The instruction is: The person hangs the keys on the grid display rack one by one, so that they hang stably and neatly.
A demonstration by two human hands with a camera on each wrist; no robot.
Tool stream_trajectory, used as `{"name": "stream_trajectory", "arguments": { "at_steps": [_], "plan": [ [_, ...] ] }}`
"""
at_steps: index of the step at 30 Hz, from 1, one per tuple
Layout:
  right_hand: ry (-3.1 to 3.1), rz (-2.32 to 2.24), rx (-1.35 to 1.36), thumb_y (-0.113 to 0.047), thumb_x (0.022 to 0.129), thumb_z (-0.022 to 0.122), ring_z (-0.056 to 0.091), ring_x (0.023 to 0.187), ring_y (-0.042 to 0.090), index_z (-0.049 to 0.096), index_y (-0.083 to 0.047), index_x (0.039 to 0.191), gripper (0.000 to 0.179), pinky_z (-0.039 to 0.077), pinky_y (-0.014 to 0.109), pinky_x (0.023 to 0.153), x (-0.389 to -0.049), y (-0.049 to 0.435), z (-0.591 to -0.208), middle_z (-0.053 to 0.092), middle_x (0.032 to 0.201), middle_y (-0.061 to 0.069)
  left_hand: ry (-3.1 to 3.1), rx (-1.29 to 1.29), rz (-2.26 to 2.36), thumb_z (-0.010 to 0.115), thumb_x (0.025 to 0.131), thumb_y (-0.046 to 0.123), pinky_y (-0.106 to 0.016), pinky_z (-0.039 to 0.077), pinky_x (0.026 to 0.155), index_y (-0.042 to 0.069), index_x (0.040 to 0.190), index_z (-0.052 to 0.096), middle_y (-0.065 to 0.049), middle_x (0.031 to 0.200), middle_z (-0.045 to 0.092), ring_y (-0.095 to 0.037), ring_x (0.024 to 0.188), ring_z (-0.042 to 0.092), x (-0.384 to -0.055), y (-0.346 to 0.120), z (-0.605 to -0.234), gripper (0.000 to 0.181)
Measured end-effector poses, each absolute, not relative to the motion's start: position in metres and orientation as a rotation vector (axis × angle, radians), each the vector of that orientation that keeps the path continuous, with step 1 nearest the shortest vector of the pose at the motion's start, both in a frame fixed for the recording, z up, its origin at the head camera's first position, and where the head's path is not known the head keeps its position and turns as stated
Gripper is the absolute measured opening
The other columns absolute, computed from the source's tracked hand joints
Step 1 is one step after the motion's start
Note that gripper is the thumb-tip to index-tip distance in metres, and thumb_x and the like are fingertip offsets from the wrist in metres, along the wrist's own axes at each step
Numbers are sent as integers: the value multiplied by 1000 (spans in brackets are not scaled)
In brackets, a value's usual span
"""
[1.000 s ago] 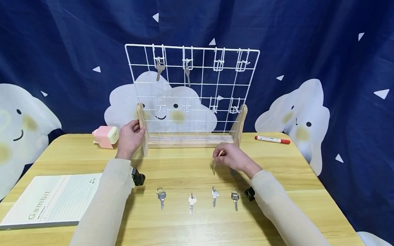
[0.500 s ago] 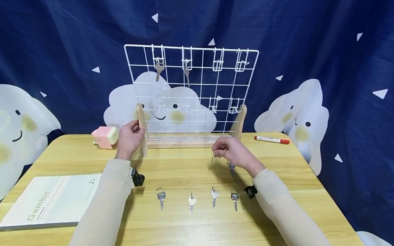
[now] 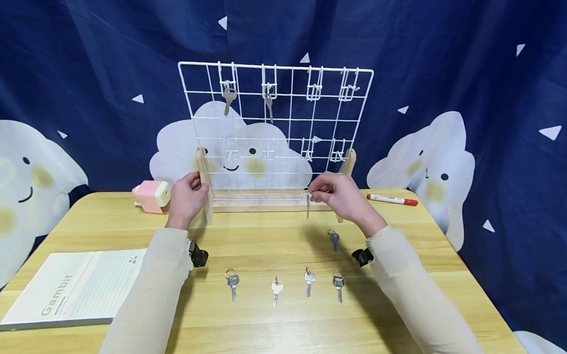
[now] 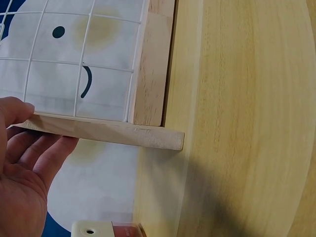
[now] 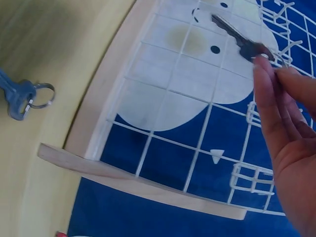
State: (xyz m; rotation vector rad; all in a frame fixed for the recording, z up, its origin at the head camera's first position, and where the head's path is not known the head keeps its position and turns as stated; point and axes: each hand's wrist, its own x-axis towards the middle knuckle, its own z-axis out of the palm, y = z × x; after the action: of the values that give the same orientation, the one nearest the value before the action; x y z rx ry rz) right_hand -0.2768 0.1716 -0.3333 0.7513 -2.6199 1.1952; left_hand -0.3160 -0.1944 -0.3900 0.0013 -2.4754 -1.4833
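Observation:
A white wire grid rack in a wooden stand rises at the back of the table, with white hooks on it. My left hand grips the stand's left post, thumb on one side and fingers on the other. My right hand pinches a key by its ring, in front of the lower right of the grid; the blade hangs down. Two keys, a left one and a right one, hang from upper hooks. Below my right hand one key with a ring lies on the table.
Several keys lie in a row nearer the front, among them a pale key. A notebook lies at left, a pink and cream sharpener-like box behind it. A red-capped marker lies at back right.
My right hand has lifted the key up and back toward the grid, uncovering the key on the table beneath it. The left hand has stayed on the post.

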Motion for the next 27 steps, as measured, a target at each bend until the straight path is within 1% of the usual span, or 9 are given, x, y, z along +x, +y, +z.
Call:
{"name": "stream_trajectory", "arguments": {
  "at_steps": [6,11,18,22,27],
  "plan": [
    [-2506,1122,752,4,86,72,67,77,14,73,-3,92,9,56,28,66,-275,172,-321,68,90,2,-2477,-4,-1476,54,99,10,-39,46,103,-10,140,45,-27,133,55,-35,123,54,-315,-195,-389,47],
    [-2508,1103,725,3,88,71,67,78,15,73,-3,93,9,56,28,67,-274,171,-308,69,91,3,-2484,4,-1483,54,99,10,-39,46,103,-9,141,44,-27,133,54,-35,123,54,-314,-195,-389,47],
    [-2478,1117,695,3,88,71,66,76,15,73,-3,93,8,52,23,59,-274,168,-291,69,90,7,-2496,18,-1474,55,99,11,-39,46,103,-8,141,45,-26,134,54,-34,123,54,-314,-195,-388,47],
    [-2458,1139,661,1,89,70,66,75,16,73,-2,94,7,53,22,62,-274,166,-281,69,91,7,-2493,23,-1486,55,99,11,-39,46,103,-8,142,45,-25,135,54,-34,124,53,-314,-195,-389,47],
    [-2442,1115,634,0,90,70,66,77,16,73,-4,95,7,54,24,64,-275,165,-270,68,92,5,-2488,20,-1491,54,99,11,-39,46,103,-8,142,45,-26,135,54,-34,124,53,-315,-195,-390,47]
  ]
}}
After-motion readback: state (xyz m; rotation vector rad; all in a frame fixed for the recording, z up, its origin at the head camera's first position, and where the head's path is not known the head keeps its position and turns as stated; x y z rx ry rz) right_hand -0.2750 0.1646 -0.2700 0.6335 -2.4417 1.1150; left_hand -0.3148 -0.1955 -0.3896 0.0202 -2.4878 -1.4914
